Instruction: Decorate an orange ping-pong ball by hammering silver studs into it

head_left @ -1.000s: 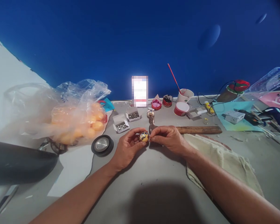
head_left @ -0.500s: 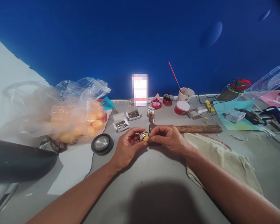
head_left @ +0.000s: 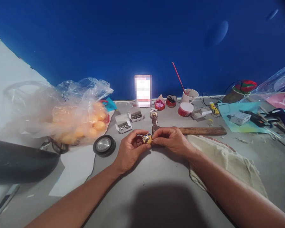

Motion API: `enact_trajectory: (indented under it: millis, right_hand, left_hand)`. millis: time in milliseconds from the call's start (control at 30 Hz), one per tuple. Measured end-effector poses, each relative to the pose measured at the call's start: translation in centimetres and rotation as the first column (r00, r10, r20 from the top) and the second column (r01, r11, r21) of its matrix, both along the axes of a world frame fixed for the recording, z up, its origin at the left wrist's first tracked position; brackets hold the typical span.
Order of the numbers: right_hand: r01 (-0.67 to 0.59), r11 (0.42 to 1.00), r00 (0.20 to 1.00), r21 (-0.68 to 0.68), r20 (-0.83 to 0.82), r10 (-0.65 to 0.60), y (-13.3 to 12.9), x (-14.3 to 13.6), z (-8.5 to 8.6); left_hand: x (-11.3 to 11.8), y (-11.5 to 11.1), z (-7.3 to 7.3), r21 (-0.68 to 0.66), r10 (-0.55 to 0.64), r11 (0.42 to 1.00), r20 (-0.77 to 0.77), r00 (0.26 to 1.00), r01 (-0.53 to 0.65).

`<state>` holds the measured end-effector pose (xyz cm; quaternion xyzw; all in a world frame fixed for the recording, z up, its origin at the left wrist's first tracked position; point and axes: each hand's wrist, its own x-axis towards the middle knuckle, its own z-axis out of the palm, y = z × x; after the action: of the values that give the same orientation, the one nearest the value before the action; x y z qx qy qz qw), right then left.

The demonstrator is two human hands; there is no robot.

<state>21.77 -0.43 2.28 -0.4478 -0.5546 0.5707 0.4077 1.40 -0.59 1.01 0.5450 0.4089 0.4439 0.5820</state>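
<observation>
A small yellow ball [head_left: 147, 138] studded with shiny and dark pieces is held between the thumb and fingers of my left hand [head_left: 132, 146]. At the ball's right side, my right hand [head_left: 168, 138] has its thumb and forefinger pinched together; whatever they hold is too small to make out. Just behind my hands lies a hammer [head_left: 201, 131] with a wooden handle, and a decorated ball [head_left: 153, 113] rests by its head. Two small open boxes, one with silver studs [head_left: 125, 127] and one with darker pieces [head_left: 136, 117], stand behind my left hand.
Left are a plastic bag of orange balls [head_left: 98, 125] and a round black-rimmed object [head_left: 104, 145]. A cloth [head_left: 223, 158] lies under my right forearm. Behind stand a lit screen [head_left: 142, 91], a red-and-white tub [head_left: 185, 109] and a cup [head_left: 190, 95] with a red stick.
The view has shifted very slightly. The ball appears slightly turned in my left hand; both hands keep nearly the same position.
</observation>
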Motion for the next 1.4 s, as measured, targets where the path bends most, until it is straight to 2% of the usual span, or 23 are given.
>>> enact_trajectory:
  millis: [300, 600, 900, 1100, 1300, 1400]
  right_hand:
    - [0.006, 1.0, 0.999, 0.015, 0.037, -0.007, -0.2, -0.1, 0.5]
    - [-0.008, 0.997, 0.998, 0.081, 0.06, 0.003, -0.5, -0.4, 1.1]
    - [0.047, 0.992, 0.996, 0.115, 0.065, -0.054, -0.8, -0.9, 1.1]
    - [0.059, 0.99, 0.995, 0.128, 0.07, -0.068, -0.9, -1.1, 0.7]
    - [0.061, 0.986, 0.992, 0.155, 0.102, -0.077, -0.9, -1.1, 0.5]
    - [0.051, 0.989, 0.991, 0.142, 0.119, -0.068, -0.8, -1.2, 0.6]
  left_hand:
    - [0.1, -0.1, 0.1, 0.003, 0.013, 1.0, 0.001, 1.0, -0.013]
    - [0.2, -0.5, 0.0, 0.098, 0.069, 0.993, -0.038, 0.997, -0.065]
    - [0.4, -0.9, 0.3, 0.065, 0.071, 0.995, -0.027, 0.997, -0.069]
    - [0.4, -1.0, 0.0, 0.155, 0.105, 0.983, -0.043, 0.994, -0.098]
    - [0.4, -1.2, -0.1, 0.189, 0.114, 0.976, -0.04, 0.993, -0.105]
    - [0.4, -1.3, -0.1, 0.262, 0.141, 0.958, -0.084, 0.986, -0.115]
